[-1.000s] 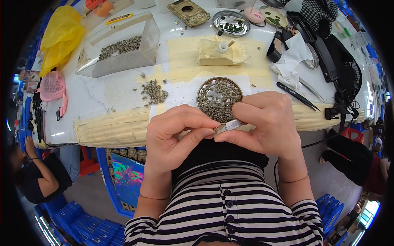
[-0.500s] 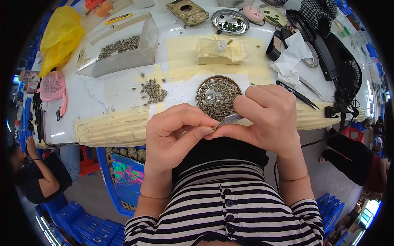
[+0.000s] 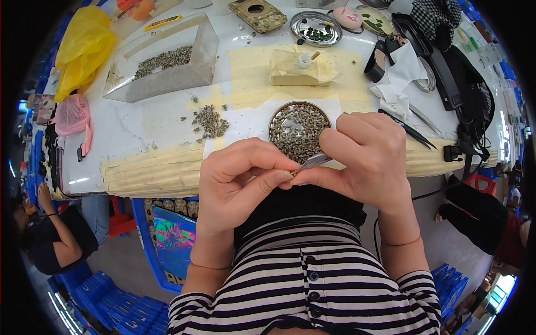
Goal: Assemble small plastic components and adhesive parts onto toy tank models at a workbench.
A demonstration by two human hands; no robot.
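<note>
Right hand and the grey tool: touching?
Touching. The head view shows the grey tool coming straight out of the grip of the right hand, between fingers and thumb, with no gap.

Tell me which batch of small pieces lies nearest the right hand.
The batch in the round dish, beside the right hand; the loose pile and the one in the clear box lie farther left.
</note>
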